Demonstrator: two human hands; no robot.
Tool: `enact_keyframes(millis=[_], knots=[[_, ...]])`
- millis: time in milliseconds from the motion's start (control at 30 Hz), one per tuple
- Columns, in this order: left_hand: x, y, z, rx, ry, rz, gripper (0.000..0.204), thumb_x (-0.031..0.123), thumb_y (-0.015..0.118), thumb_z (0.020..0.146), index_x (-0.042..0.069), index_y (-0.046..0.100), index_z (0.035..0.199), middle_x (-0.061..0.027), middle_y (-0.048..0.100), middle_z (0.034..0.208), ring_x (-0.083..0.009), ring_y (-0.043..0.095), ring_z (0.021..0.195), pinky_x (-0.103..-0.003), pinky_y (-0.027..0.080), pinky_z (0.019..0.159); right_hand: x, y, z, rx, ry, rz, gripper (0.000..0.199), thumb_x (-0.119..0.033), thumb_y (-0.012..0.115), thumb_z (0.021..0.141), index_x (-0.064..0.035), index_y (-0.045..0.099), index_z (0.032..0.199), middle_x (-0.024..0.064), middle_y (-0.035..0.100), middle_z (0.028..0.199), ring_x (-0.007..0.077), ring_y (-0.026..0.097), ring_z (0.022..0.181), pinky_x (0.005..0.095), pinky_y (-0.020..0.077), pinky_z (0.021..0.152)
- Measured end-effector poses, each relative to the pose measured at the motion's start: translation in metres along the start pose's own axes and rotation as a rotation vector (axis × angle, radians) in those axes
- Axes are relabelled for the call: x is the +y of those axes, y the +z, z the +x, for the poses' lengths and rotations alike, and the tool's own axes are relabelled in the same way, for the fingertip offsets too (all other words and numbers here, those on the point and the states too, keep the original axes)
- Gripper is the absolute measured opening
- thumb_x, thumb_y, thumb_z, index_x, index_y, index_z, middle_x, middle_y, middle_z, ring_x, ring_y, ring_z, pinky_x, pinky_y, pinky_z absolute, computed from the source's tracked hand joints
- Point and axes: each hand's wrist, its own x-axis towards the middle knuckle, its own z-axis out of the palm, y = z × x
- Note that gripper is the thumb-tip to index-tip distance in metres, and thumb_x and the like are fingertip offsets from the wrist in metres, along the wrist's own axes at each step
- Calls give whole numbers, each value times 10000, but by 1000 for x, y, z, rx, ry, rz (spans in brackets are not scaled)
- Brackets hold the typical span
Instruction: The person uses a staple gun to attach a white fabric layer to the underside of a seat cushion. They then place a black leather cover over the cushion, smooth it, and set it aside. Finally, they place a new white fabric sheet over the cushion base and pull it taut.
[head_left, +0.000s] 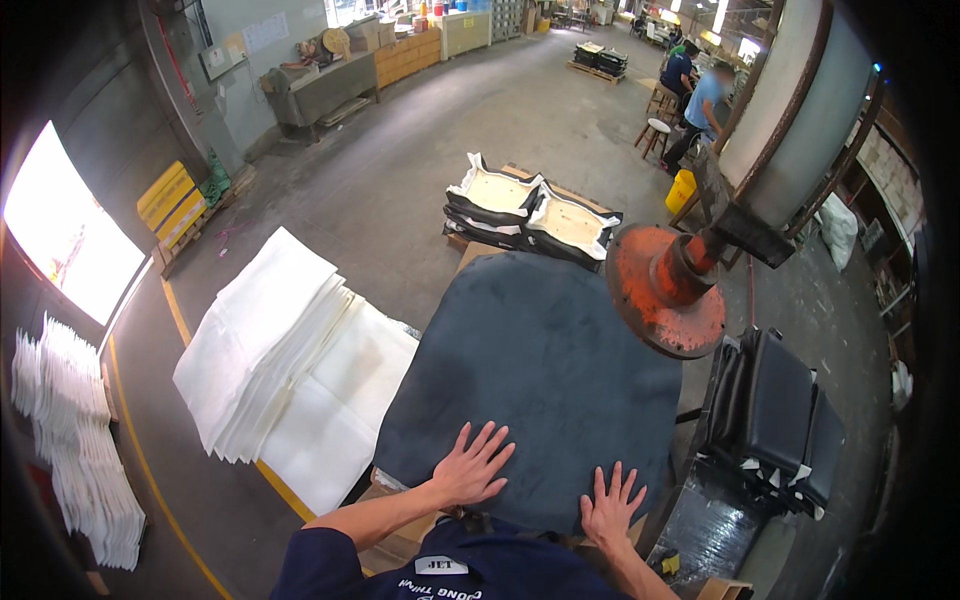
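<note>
Dark cover sheet (530, 370) already spread over the form, left hand (470, 468) and right hand (610, 510) pressed flat, fingers splayed, gripping nothing; near edge not yet pulled down.

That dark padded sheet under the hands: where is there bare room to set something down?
Bare room: the dark sheet ahead of the left hand and right hand, up to the orange disc. Crowded: white sheet stacks to its left, black cushions to its right.
</note>
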Motion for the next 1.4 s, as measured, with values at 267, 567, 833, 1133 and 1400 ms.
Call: enact_keyframes(millis=[267, 567, 833, 1133, 1400], knots=[[2, 0, 0, 13, 6, -10, 661, 487, 525, 968, 92, 468, 1496, -188, 284, 1638, -384, 212, 1533, -650, 144, 1195, 3, 1, 0, 19, -18, -31, 640, -472, 488, 980, -143, 443, 1527, 223, 206, 1657, 514, 91, 1516, 756, 50, 1130], [3, 5, 2, -2, 9, -31, 673, 459, 576, 935, 90, 479, 1489, -182, 300, 1630, -394, 199, 1533, -668, 129, 1194, 4, 3, 4, 40, -34, -88, 650, -460, 520, 973, -158, 420, 1540, 215, 239, 1644, 523, 153, 1494, 754, 102, 1122], [4, 5, 6, -22, 14, -12, 684, 456, 577, 931, 102, 462, 1506, -171, 255, 1652, -394, 139, 1550, -675, 81, 1199, 8, 9, 3, 85, -37, -100, 640, -465, 511, 982, -179, 415, 1546, 205, 235, 1650, 505, 151, 1504, 759, 112, 1117], [2, 0, 8, 66, -127, -61, 681, 375, 591, 908, 58, 454, 1494, -192, 253, 1648, -428, 148, 1541, -683, 76, 1193, 15, 10, 8, 124, 25, -68, 662, -458, 498, 983, -162, 384, 1564, 219, 218, 1654, 511, 137, 1509, 762, 108, 1115], [-53, 10, -7, 218, -528, 91, 675, 351, 514, 974, 58, 348, 1559, -191, 181, 1670, -448, 81, 1545, -698, 46, 1183, 29, 18, 13, 150, 161, -37, 660, -439, 474, 999, -142, 357, 1576, 211, 145, 1677, 510, 82, 1524, 761, 100, 1116]])
